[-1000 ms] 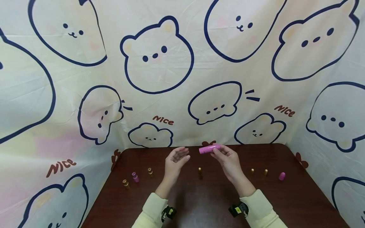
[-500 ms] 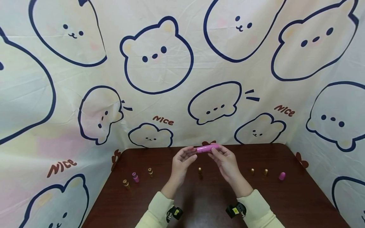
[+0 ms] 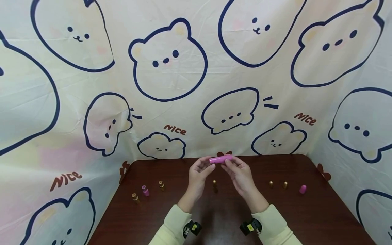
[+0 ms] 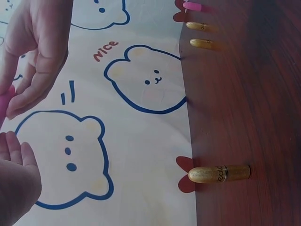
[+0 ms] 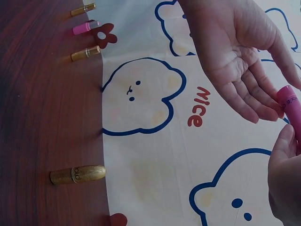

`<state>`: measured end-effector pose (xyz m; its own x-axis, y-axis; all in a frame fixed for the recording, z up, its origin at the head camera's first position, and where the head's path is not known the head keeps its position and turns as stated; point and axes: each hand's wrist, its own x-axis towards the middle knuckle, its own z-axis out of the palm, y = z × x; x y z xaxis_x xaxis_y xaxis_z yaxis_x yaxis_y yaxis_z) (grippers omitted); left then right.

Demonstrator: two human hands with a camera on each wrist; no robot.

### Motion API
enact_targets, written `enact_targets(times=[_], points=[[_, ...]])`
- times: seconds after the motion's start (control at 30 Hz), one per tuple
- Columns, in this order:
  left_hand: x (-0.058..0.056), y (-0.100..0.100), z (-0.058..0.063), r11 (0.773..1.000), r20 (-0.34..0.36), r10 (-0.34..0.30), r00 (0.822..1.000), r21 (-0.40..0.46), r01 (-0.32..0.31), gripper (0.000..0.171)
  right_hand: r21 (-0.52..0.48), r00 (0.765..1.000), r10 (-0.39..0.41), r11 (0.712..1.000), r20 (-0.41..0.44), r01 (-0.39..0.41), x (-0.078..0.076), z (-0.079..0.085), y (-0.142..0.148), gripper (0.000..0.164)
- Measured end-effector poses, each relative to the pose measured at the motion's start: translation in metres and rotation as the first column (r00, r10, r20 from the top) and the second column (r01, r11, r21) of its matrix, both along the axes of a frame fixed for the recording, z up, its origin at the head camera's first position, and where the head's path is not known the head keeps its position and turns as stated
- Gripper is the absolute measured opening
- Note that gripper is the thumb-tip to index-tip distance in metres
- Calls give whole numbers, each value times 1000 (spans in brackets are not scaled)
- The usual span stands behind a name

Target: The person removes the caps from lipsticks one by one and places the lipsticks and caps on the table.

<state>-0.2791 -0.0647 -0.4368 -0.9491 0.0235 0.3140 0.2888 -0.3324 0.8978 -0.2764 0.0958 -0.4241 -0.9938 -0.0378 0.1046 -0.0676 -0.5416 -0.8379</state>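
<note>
Plainly, we count one pink tube [image 3: 219, 159] aloft over the desk [image 3: 315, 211], its two ends pinched by the fingers of the left hand [image 3: 197, 174] and right hand [image 3: 241, 175]; below stand five gold pieces [image 3: 215, 186] and two pink pieces [image 3: 303, 189].

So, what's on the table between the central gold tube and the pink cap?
A gold cap and a second gold cap; head and left wrist views show both.

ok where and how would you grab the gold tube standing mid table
Probably pinch the gold tube by its straight lower body, below the band, from the person's side, where no other tube stands. It's upright, so thumb and finger could close on opposite sides; the rounded top likely offers less grip, and the band may be a joint.
</note>
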Motion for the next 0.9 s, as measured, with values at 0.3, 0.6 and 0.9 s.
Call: enact_targets(times=[0.3,0.6,0.9], points=[[-2,5,-1,999,-3,5,1000,36,-5,33,-25,1000,-4,1000,13,5,2,0,-5,17],[-1,6,1,999,-10,10,1000,52,-10,32,-40,1000,2,999,-1,-2,6,1,-10,13],[-1,5,1,999,-13,22,1000,31,-22,30,-27,1000,-10,1000,-4,10,6,1,-12,14]])
